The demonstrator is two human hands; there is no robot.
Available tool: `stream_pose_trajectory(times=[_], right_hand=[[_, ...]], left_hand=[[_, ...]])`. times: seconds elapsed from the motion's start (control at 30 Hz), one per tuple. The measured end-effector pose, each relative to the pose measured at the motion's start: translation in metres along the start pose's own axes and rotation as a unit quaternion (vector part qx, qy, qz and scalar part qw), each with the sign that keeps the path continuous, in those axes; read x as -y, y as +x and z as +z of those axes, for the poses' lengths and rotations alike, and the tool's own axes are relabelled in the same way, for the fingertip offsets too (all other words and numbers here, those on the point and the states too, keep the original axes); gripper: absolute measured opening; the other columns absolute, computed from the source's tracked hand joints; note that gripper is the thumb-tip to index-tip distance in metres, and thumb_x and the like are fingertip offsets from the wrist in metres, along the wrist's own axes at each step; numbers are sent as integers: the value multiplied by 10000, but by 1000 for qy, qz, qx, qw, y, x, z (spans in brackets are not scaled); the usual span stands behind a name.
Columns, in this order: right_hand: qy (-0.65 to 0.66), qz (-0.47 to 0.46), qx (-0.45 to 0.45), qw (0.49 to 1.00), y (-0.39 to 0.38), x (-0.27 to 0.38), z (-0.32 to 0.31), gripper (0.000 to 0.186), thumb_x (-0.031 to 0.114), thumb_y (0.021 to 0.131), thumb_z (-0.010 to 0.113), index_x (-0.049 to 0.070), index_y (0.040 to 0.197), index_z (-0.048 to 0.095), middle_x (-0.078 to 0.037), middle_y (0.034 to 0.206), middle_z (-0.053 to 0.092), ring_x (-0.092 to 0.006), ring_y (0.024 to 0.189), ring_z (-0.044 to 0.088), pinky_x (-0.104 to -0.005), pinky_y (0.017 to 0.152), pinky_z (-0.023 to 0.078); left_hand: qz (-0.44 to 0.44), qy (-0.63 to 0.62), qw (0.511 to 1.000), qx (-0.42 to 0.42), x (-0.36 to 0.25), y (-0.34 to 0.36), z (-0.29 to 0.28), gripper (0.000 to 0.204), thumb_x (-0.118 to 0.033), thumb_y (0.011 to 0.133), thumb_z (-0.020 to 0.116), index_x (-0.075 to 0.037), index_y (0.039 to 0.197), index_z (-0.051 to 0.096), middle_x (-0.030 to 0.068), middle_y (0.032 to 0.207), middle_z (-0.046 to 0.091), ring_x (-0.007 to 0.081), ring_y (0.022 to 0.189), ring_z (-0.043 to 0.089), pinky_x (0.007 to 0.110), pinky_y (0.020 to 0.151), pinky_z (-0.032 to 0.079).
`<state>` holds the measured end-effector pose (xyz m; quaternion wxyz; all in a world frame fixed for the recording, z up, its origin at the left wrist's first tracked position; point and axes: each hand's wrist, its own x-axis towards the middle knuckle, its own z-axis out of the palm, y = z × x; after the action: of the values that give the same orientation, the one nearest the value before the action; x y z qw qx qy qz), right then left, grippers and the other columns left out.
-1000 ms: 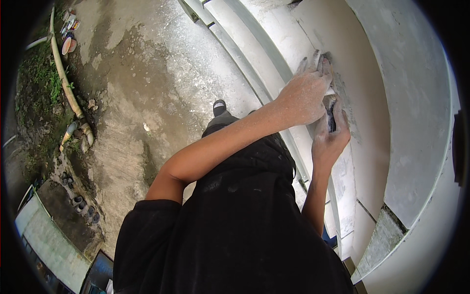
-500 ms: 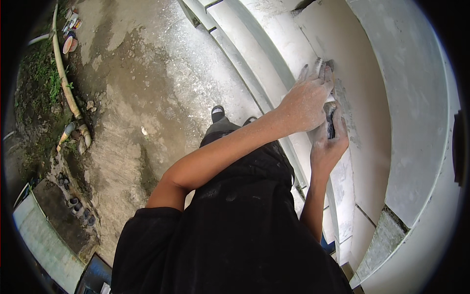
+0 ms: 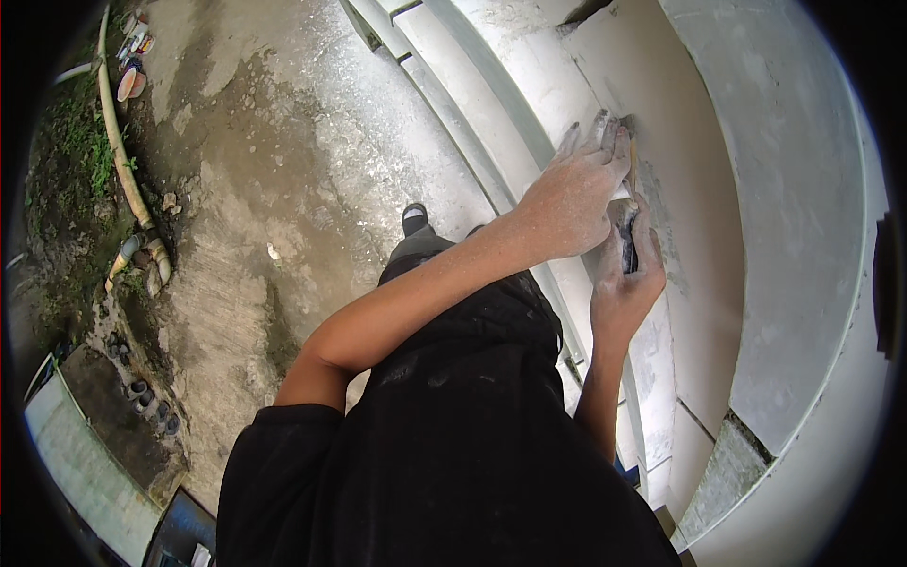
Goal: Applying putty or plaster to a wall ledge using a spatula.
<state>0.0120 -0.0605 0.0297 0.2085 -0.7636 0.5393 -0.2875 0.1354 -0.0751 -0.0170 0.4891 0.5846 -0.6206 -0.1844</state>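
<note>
My right hand (image 3: pixel 622 288) grips the dark handle of a scraper (image 3: pixel 630 248) held against a pale plastered wall panel (image 3: pixel 694 217). My left hand (image 3: pixel 572 198), dusted white, reaches across my body. Its fingers lie flat over the scraper's blade end and press it to the wall. The blade is mostly hidden under those fingers. Both hands sit close together, the left just above the right.
Stepped white mouldings (image 3: pixel 472 142) run along the foot of the wall. Below lies a stained concrete floor (image 3: pixel 255 189), with my dark shoe (image 3: pixel 414 219) on it. A pipe (image 3: pixel 118 142), grass and small pots line the left edge. A curved white ledge (image 3: pixel 812 236) is at right.
Both hands and the scraper have slid a little way up the wall panel, keeping the same grip.
</note>
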Motion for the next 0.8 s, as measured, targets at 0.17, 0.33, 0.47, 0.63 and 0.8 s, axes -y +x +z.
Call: stream_pose_trajectory(times=[0.17, 0.33, 0.47, 0.63, 0.8], right_hand=[[-3, -54, -14, 998, 7, -1, 0, 374, -37, 850, 624, -62, 1224, 640, -246, 1056, 685, -297, 969, 684, -387, 892, 503], [-23, -40, -12, 999, 13, 2, 3, 400, -30, 849, 631, -86, 1245, 617, -269, 1088, 678, -337, 1011, 684, -392, 914, 495], [-26, -7, 15, 1000, 11, 16, 6, 432, -25, 846, 638, -70, 1274, 607, -230, 1015, 685, -302, 961, 688, -390, 870, 510], [-3, -41, -22, 999, 7, 7, 12, 413, -45, 837, 615, -54, 1250, 618, -209, 944, 664, -268, 815, 649, -375, 785, 507], [17, -8, -11, 1000, -4, 0, 9, 436, -57, 827, 606, -41, 1262, 624, -205, 942, 661, -274, 833, 652, -368, 809, 504]], left_hand=[[-68, 21, 982, 173, 0, 16, -19, 551, 37, 683, 596, 107, 1225, 528, 279, 1101, 608, 428, 1150, 543, 618, 1164, 211], [-44, 16, 993, 105, 3, 16, -12, 564, 25, 698, 610, 102, 1249, 513, 282, 1117, 602, 443, 1207, 506, 622, 1162, 210], [-40, 6, 994, 99, 1, 8, -13, 594, 17, 703, 621, 115, 1275, 492, 290, 1116, 599, 442, 1231, 493, 620, 1165, 206], [-33, 42, 993, 101, 10, 20, -14, 594, -22, 740, 632, 150, 1284, 468, 345, 1171, 568, 503, 1329, 400, 627, 1160, 210], [-7, 50, 994, 98, 6, 15, -15, 661, -66, 795, 614, 195, 1354, 378, 411, 1234, 519, 546, 1374, 316, 622, 1155, 216]])
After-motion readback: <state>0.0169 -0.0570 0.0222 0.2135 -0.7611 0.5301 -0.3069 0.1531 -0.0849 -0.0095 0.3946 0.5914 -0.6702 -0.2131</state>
